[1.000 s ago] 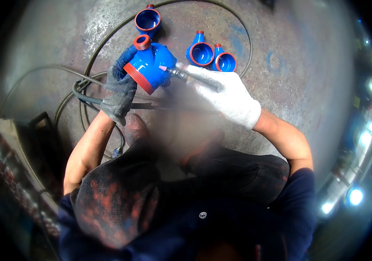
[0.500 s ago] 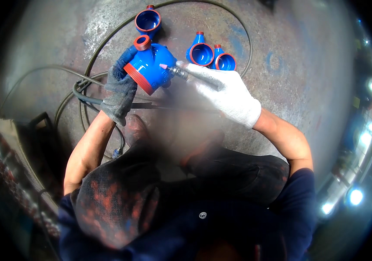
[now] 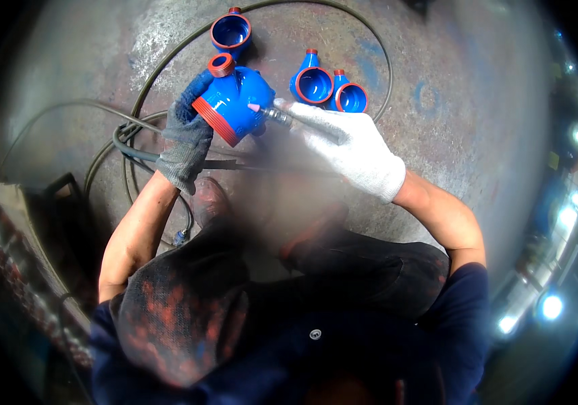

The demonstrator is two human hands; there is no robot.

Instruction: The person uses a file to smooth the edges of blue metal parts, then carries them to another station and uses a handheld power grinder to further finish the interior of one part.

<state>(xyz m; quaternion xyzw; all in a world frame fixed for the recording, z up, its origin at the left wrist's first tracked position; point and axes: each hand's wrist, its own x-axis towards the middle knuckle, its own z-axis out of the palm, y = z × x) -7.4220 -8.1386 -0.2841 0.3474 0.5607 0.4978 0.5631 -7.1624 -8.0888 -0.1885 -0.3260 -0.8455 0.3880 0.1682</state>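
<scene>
My left hand [image 3: 186, 145], in a dark grey glove, is closed round the left side of a blue pipe fitting [image 3: 242, 101] and holds it tilted off the floor. The fitting has a wide red threaded mouth turned to the lower left and a narrow red threaded neck at the top. In a white glove, my right hand [image 3: 360, 148] grips a slim die grinder [image 3: 278, 116] like a pen. Its pink stone tip [image 3: 254, 108] is at the fitting's blue side; whether it touches, I cannot tell. The right fingertips are close to the fitting.
Beyond my hands, another blue fitting [image 3: 230, 32] stands on the stained floor [image 3: 451, 135]. Two more blue fittings [image 3: 314, 84] sit side by side farther right. A hose [image 3: 157, 71] loops round the work, with coils at the left. A dark bag-like object [image 3: 25, 223] lies lower left.
Hardly anything differs. The pink tip and my right hand have shifted very slightly along the fitting's side; my left hand keeps its hold.
</scene>
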